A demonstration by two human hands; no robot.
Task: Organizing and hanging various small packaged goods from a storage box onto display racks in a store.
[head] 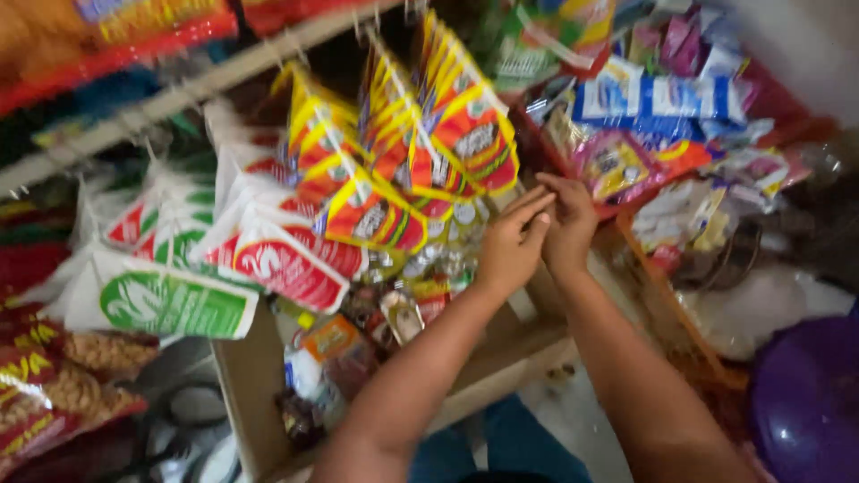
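- Reaching with left hand (512, 243) and right hand (567, 224), touching each other, beside hanging yellow-red packets (420, 152).
- Extending left fingers (535, 207) flat, gripping nothing visible.
- Curling right fingers; grasp hidden, cannot tell.

Both my forearms are bare from the elbow down, with no sleeve reaching into view. My left hand (512, 246) and my right hand (565, 224) carry no gloves, and I can make out no ring, watch or bracelet at either wrist, though the picture is blurred. My fingers (535, 207) are uncovered, the nails too smeared to tell apart. Below my arms, at the bottom edge, I wear blue trousers (501, 447), which look like denim.
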